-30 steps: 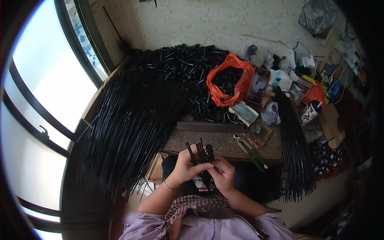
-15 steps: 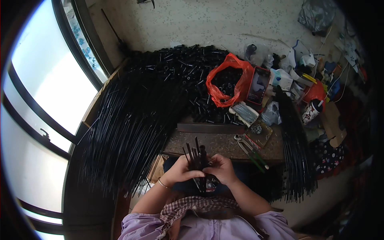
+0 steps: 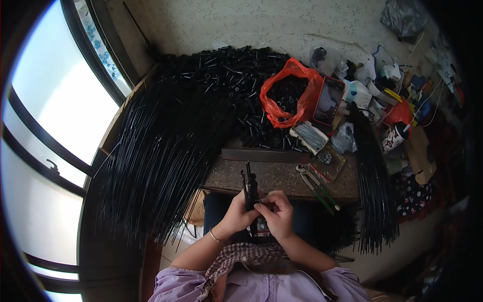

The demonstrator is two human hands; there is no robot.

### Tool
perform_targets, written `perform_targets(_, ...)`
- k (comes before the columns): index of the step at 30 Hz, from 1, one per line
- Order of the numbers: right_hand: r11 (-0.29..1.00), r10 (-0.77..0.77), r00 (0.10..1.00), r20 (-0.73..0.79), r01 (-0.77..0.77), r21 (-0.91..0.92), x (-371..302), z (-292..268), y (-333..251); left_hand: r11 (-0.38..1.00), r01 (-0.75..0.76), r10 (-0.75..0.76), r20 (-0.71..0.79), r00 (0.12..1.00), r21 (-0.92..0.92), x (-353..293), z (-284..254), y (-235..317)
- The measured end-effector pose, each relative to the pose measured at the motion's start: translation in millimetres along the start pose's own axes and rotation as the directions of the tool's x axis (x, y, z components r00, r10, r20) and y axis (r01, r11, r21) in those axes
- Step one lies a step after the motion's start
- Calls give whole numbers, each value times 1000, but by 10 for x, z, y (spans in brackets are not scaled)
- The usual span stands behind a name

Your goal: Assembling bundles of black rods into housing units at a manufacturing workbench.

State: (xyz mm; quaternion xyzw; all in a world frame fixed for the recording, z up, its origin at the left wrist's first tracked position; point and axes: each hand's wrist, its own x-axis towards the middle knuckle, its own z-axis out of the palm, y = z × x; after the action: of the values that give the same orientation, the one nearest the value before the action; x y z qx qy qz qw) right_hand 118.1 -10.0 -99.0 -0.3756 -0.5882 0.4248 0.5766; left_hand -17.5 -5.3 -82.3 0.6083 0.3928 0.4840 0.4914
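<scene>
In front of my lap, my left hand (image 3: 237,213) is closed around a small bundle of thin black rods and a thicker black tube-like piece (image 3: 252,185), held nearly upright. My right hand (image 3: 276,214) is beside it, thumb and forefinger pinched against the bundle. A thin, light sliver seems to show at those fingertips, too small to name. To the left, a thick sheaf of long black rods (image 3: 151,166) hangs over the table edge. Several short black tubes (image 3: 216,75) are heaped at the back of the table (image 3: 261,173).
A dark bar (image 3: 264,155) lies across the table. Green-handled pincers (image 3: 318,189), a box of thin metal pins (image 3: 309,137), a red plastic bag (image 3: 269,113) and a phone (image 3: 329,100) lie to its right. Another rod bundle (image 3: 375,196) hangs at the right edge. A window (image 3: 55,126) borders the left.
The rods in my left hand, fanned apart before, now stand closer together. My right hand has turned, its fingers raised beside the bundle. The view has shifted slightly.
</scene>
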Motion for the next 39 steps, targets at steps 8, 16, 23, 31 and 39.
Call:
perform_targets(8, 873, 341, 900, 273, -410, 263, 233, -230, -83, 996, -78, 77, -40, 996, -45, -88, 201, 88)
perform_targets(16, 647, -549, 824, 144, 527, -551, 386, -193, -918, 943, -298, 296, 35, 954, 147, 257, 75, 609)
perform_targets(23, 462, -423, 882, 209, 408, -788, 126, -883, -821, 920, -221, 231, -10, 973, -324, 88, -170, 955)
perform_targets(31, 407, 191, 982, -3, -82, -910, -252, -1442, 166, 958, -285, 284, 67, 957, 16, 264, -22, 954)
perform_targets(39, 908, 345, 903, 255, -390, 152, -119, -857, -1185, 908, -418, 419, -28, 908, 33, 398, -364, 834)
